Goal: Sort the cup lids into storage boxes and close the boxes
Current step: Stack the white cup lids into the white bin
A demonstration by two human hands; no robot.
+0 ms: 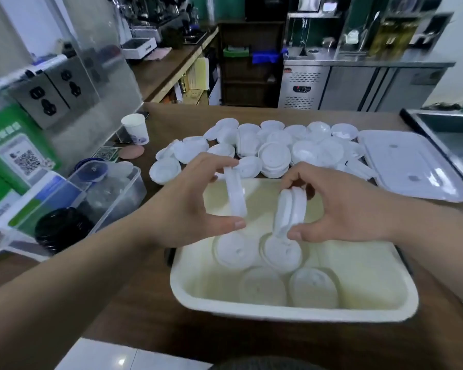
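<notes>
Early stage: left hand (198,206) pinches one white lid (235,193) on edge, right hand (340,209) grips a small lid stack (289,212), both above the open storage box (278,313) holding roughly four lids; big pile (273,148) behind it unsorted, box cover (412,166) lying aside

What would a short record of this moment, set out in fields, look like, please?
left hand: pinches one white lid on edge, above the box
right hand: holds a small stack of lids, also on edge
storage box: open, holds several flat lids
loose lids: piled on the table beyond the box
box cover: lies flat, right of the pile
paper cup: upright, left of the pile
</notes>
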